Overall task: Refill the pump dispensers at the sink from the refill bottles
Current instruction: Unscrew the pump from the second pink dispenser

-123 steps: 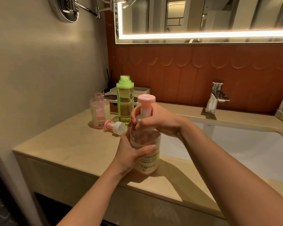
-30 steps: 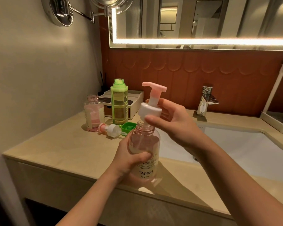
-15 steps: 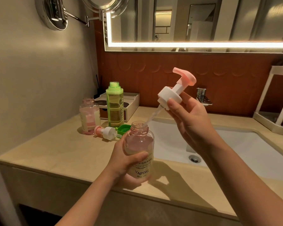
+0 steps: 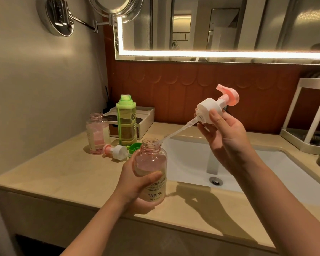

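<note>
The left hand (image 4: 135, 185) wraps the bottle (image 4: 151, 163), probably light and slick, by its waist over the counter (image 4: 63, 172) edge, while the right hand (image 4: 227, 143) pinches the lifted pump (image 4: 209, 109) by its stiff collar, the thin tube likely bendy

In front of me is a beige counter (image 4: 54, 172); above it, a lit mirror (image 4: 229, 24) on the brown tiled wall (image 4: 192, 80).

Both hands up, each holding something.
The left hand (image 4: 135, 185) curls round a bottle (image 4: 151, 161), thumb across its front, forearm reaching up from below. The right hand (image 4: 225, 139) is above and to its right, thumb and fingers pinching a pump head (image 4: 209, 109) by the collar.
</note>
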A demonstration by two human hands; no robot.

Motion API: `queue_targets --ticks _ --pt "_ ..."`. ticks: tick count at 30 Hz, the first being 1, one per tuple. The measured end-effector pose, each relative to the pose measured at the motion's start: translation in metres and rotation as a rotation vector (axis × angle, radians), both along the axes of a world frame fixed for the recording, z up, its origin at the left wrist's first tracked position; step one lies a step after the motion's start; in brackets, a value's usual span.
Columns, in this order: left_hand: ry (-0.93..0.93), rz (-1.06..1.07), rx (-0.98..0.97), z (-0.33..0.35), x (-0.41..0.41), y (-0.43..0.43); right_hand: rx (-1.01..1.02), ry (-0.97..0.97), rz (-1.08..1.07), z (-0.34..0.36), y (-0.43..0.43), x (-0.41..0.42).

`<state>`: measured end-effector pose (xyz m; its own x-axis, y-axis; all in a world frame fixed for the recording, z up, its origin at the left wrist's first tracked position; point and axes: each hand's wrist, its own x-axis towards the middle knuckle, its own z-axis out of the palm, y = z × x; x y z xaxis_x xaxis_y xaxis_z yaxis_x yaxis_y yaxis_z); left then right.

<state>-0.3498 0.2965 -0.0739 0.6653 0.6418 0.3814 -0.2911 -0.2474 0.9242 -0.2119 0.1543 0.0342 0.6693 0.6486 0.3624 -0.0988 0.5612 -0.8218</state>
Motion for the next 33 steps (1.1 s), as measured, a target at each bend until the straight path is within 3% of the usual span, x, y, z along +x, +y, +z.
queue_targets --ticks 11,23,33 --pt "0.022 0.132 0.068 0.001 -0.046 0.034 -0.132 -0.069 -0.027 0.000 0.017 -0.007" --pt "-0.048 0.384 0.052 0.002 -0.109 0.103 -0.789 -1.066 0.004 -0.017 0.119 -0.065" --pt "-0.056 0.400 0.065 0.003 -0.121 0.129 -0.947 -1.191 -0.016 -0.057 0.217 -0.103"
